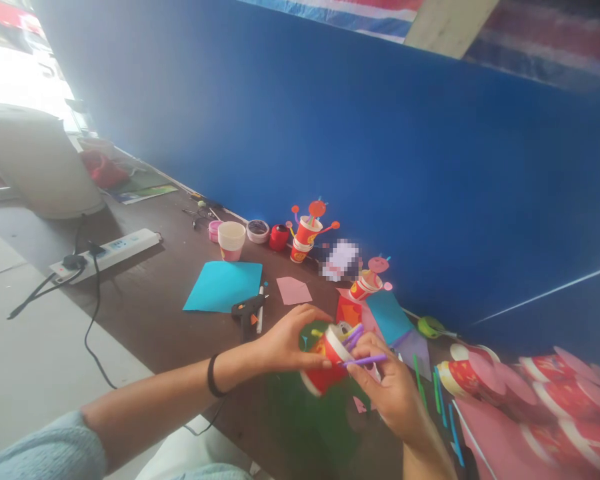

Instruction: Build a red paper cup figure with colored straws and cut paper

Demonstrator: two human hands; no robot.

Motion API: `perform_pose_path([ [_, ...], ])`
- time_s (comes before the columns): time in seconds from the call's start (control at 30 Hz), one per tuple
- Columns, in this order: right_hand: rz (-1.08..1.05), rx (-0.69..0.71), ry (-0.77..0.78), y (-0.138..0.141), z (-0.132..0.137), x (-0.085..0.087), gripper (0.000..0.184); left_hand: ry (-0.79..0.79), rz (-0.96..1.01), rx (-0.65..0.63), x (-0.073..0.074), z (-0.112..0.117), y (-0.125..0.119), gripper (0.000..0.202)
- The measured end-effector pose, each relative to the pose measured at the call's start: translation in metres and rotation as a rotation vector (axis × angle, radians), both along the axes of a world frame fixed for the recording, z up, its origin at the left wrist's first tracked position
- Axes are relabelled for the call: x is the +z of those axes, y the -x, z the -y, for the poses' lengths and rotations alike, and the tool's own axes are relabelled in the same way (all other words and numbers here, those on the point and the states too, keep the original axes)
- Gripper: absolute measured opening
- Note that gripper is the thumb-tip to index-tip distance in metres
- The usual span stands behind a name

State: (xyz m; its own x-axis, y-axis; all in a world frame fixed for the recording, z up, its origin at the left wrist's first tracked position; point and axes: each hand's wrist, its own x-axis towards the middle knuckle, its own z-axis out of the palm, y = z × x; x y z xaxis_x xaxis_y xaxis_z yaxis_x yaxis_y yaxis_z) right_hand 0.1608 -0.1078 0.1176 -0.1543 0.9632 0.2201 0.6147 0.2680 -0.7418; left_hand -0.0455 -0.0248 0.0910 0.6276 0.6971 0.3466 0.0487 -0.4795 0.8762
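Observation:
My left hand is closed round a red paper cup with a white rim, held tilted on its side above the table. Purple straws stick out of the cup's mouth. My right hand pinches a purple straw at the cup's rim. A black band sits on my left wrist. Under the cup lies a green sheet.
A black glue gun, a cyan sheet, a pink square and a white cup lie further back. Finished cup figures stand by the blue wall. Red cups pile at right. A power strip lies left.

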Motion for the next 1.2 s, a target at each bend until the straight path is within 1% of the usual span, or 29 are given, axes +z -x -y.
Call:
perform_pose_path([
  [0.03, 0.023, -0.058, -0.050, 0.002, 0.002, -0.001, 0.011, -0.095, 0.034, 0.050, 0.000, 0.004, -0.001, 0.063],
  [0.1, 0.065, -0.127, -0.135, 0.007, 0.006, -0.002, 0.006, -0.243, 0.065, 0.096, 0.000, 0.011, -0.004, 0.059],
  [0.2, 0.103, -0.144, -0.173, 0.013, 0.011, -0.003, 0.008, -0.389, 0.016, 0.113, 0.006, 0.020, -0.008, 0.042],
  [0.27, 0.111, -0.148, -0.154, 0.016, 0.012, -0.004, 0.011, -0.447, -0.036, 0.104, 0.012, 0.022, -0.010, 0.031],
  [0.33, 0.097, -0.153, -0.141, 0.016, 0.013, -0.006, 0.011, -0.472, -0.067, 0.086, 0.018, 0.022, -0.012, 0.025],
  [0.4, 0.069, -0.160, -0.137, 0.017, 0.012, -0.008, 0.009, -0.468, -0.078, 0.022, 0.021, 0.020, -0.013, 0.022],
  [0.47, 0.048, -0.161, -0.126, 0.017, 0.012, -0.009, 0.007, -0.426, -0.105, -0.073, 0.023, 0.017, -0.014, 0.018],
  [0.53, 0.040, -0.154, -0.107, 0.018, 0.011, -0.010, 0.008, -0.366, -0.134, -0.132, 0.023, 0.015, -0.014, 0.016],
  [0.77, -0.063, -0.146, -0.068, 0.022, 0.012, -0.012, 0.010, -0.228, -0.155, -0.141, 0.023, 0.016, -0.013, 0.019],
  [0.97, -0.068, -0.200, -0.053, 0.031, 0.014, -0.011, 0.017, -0.057, -0.135, -0.149, 0.024, 0.020, -0.012, 0.027],
  [1.03, -0.070, -0.218, -0.050, 0.033, 0.014, -0.011, 0.019, 0.030, -0.109, -0.147, 0.021, 0.019, -0.012, 0.027],
  [1.1, -0.093, -0.231, -0.051, 0.033, 0.013, -0.011, 0.018, 0.153, -0.062, -0.137, 0.015, 0.015, -0.013, 0.026],
  [1.17, -0.151, -0.266, -0.076, 0.031, 0.013, -0.013, 0.015, 0.340, 0.038, -0.143, 0.008, 0.011, -0.013, 0.025],
  [1.2, -0.192, -0.298, -0.094, 0.030, 0.013, -0.015, 0.015, 0.453, 0.119, -0.157, 0.005, 0.008, -0.013, 0.025],
])
